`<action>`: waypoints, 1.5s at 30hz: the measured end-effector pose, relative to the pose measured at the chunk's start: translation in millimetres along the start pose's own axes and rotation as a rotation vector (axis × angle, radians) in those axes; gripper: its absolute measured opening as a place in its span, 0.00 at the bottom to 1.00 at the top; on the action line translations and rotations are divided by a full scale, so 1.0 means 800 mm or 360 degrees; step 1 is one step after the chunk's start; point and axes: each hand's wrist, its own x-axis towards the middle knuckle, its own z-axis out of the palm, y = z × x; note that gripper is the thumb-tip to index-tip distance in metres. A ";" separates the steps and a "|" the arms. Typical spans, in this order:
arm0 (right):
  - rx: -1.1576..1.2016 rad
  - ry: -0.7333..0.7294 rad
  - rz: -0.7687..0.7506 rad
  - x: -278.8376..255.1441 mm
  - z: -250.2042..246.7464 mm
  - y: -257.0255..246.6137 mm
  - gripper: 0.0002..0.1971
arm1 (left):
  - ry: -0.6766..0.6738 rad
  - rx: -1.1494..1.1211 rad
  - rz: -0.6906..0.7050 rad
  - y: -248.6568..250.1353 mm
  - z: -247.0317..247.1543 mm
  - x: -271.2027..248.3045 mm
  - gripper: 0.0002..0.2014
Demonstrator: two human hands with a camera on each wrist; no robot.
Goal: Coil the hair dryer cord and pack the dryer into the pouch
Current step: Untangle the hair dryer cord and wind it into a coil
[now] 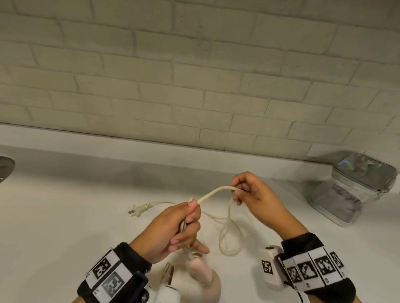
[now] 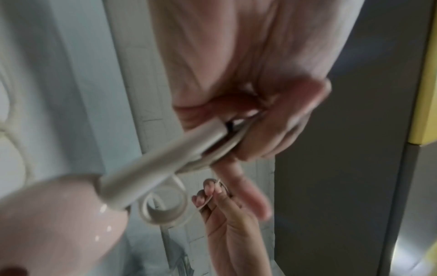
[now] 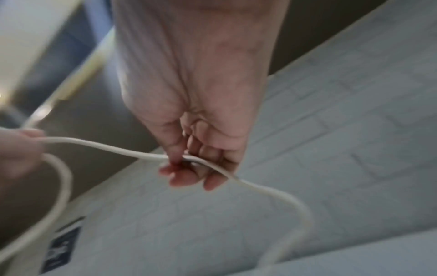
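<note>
There were two hands: the left hand and the right hand. There was one hair dryer, pale pink, and it had one cord with one plug at its end. One pouch, silver and partly transparent, stood on the one white counter. Each wrist had one black band with printed square markers, so two bands were counted in total: and.

1. Glossy pale-pink plastic hair dryer, below the left fingers.
2. Smooth cream rubbery cord, between both hands' fingertips.
3. Shiny silvery pouch with clear plastic walls, right of the right fingers.
4. Matt white counter.
</note>
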 end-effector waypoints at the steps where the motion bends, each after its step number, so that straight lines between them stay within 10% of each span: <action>1: 0.0071 0.0065 0.0055 0.002 -0.004 0.009 0.14 | 0.0010 -0.0049 -0.0021 0.000 -0.002 -0.001 0.18; 8: 0.0005 0.0705 -0.0095 0.014 0.028 0.014 0.08 | -0.0147 -0.0229 -0.0187 0.006 -0.002 0.002 0.19; 13: -0.0684 -0.0305 -0.0045 -0.007 0.110 0.048 0.13 | -0.0205 -0.0310 -0.0154 0.020 -0.016 0.007 0.19; 16: -0.0456 -0.0478 0.0056 -0.025 0.117 0.078 0.18 | -0.0186 -0.0447 -0.0106 0.025 -0.040 0.002 0.18; 24: 0.0460 0.0261 0.0378 -0.020 0.078 0.106 0.08 | -0.0187 -0.0603 -0.0016 0.020 -0.068 -0.002 0.17; 31: -0.1183 -0.0481 -0.0541 -0.021 0.083 0.038 0.09 | 0.0127 -0.0014 0.0085 0.020 -0.037 0.016 0.19; 37: -0.1455 0.0112 -0.1242 -0.030 0.055 -0.055 0.12 | 0.0370 0.0786 0.0249 0.021 -0.009 0.027 0.19; 42: -0.0939 0.0152 -0.0755 -0.023 0.041 -0.071 0.16 | 0.0340 0.0756 0.0036 0.017 0.015 0.026 0.20; 45: -0.0260 -0.0248 -0.0218 -0.016 0.034 -0.062 0.19 | 0.0334 0.0652 -0.0059 0.015 0.018 0.026 0.17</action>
